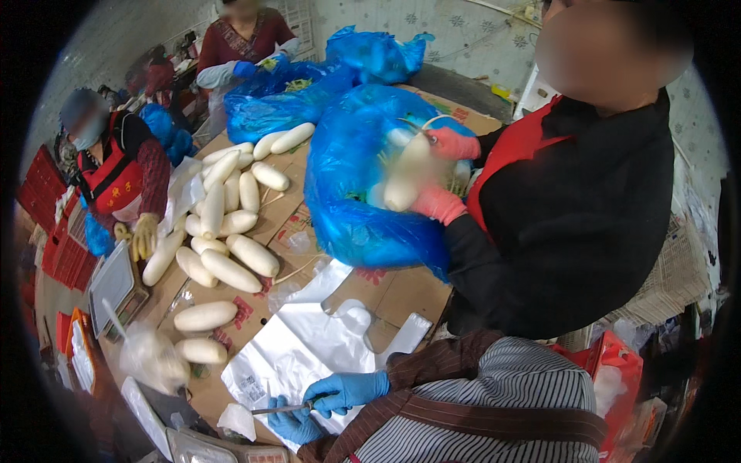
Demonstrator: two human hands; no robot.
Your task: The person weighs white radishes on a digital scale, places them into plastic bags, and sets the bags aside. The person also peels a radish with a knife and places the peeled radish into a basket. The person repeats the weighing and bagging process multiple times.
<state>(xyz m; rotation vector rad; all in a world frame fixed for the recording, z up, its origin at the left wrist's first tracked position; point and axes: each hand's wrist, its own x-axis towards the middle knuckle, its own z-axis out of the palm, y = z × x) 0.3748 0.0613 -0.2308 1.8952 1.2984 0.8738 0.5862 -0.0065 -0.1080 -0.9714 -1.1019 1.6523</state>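
Note:
My right hand (345, 393), in a blue glove, grips the handle of a knife (281, 409) whose narrow blade points left. Just below it, my left hand (294, 422), also blue-gloved, is at the blade; whether its fingers hold anything cannot be told. A small whitish piece (237, 421) lies by the blade's tip. White plastic bags (307, 335) lie flat beside and under my hands. Two peeled white radishes (205, 316) rest on the cardboard left of the bags, near a radish in a clear bag (151, 359). Beyond them is a pile of white radishes (223, 214).
A co-worker in pink gloves (443, 202) handles a radish over a large blue plastic bag (347, 226) at upper right. Another, in yellowish gloves (143, 234), stands at left near a scale (113, 283). A third person is behind more blue bags (272, 110). Cardboard (399, 295) covers the table.

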